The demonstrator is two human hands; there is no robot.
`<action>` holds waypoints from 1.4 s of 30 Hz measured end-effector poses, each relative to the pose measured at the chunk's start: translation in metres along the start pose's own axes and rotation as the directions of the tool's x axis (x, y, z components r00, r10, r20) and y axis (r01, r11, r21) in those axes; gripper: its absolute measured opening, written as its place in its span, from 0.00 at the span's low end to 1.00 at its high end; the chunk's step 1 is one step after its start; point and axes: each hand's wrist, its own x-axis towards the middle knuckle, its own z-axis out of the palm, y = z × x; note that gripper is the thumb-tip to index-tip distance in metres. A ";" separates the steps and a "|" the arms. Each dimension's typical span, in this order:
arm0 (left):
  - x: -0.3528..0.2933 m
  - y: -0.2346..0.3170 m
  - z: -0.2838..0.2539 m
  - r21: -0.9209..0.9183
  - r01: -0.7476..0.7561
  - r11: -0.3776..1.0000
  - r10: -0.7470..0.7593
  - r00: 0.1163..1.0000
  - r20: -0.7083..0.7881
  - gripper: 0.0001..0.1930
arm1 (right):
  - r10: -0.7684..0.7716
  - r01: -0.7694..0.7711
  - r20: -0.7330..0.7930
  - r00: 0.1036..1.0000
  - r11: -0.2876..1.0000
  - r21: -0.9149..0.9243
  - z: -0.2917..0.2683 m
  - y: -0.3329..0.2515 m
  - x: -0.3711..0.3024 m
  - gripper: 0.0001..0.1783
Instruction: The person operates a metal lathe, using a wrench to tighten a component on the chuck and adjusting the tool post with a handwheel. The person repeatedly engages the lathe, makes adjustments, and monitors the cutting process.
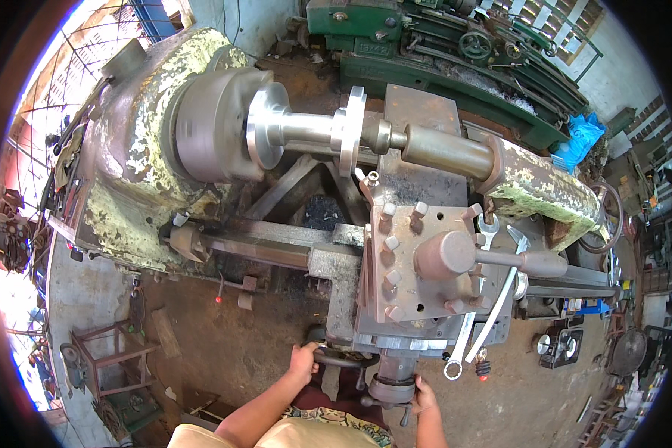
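Right grip (424, 396) sits against the crank dial (392, 392), fingers too hidden to tell whether they're closed; left grip (304, 364) wraps the rim of the handwheel (343, 361) beside it, below the tool post (442, 257). Both controls look like solid, stiff metal, best held by rim or handle; farther off, the chuck (213, 123) blurs, jaws unreadable.

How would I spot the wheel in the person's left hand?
On the near lathe, find the bolt-studded square block. Below it and leftward, the left hand holds a dark handwheel. Its wide curved rim sets it apart from the chunky collar beside the right hand.
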 end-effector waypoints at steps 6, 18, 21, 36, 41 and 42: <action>-0.020 0.000 0.010 -0.024 -0.036 0.999 0.036 0.999 0.019 0.47 | -0.183 0.154 -0.428 0.885 0.983 -0.102 -0.048 -0.022 0.033 0.16; -0.011 0.005 -0.006 -0.005 0.019 1.000 -0.019 0.996 0.085 0.44 | -0.451 0.404 -0.585 0.674 0.888 -0.219 -0.130 -0.010 0.116 0.09; -0.010 0.001 -0.004 0.055 -0.025 0.998 0.022 0.998 0.052 0.43 | -0.475 0.437 -0.586 0.656 0.873 -0.218 -0.130 -0.010 0.119 0.10; -0.029 -0.007 0.004 0.312 -0.089 0.946 0.106 0.994 -0.037 0.48 | -0.165 -0.189 -0.491 0.855 0.783 -0.592 -0.153 -0.053 0.138 0.18; -0.045 -0.015 0.016 0.480 -0.300 0.825 0.332 0.943 0.018 0.63 | -0.534 0.408 -0.485 0.692 0.844 -0.348 -0.142 -0.125 0.079 0.08; -0.050 -0.021 0.021 0.491 -0.344 0.800 0.394 0.919 0.002 0.64 | -0.574 0.434 -0.538 0.617 0.819 -0.377 -0.127 -0.142 0.061 0.09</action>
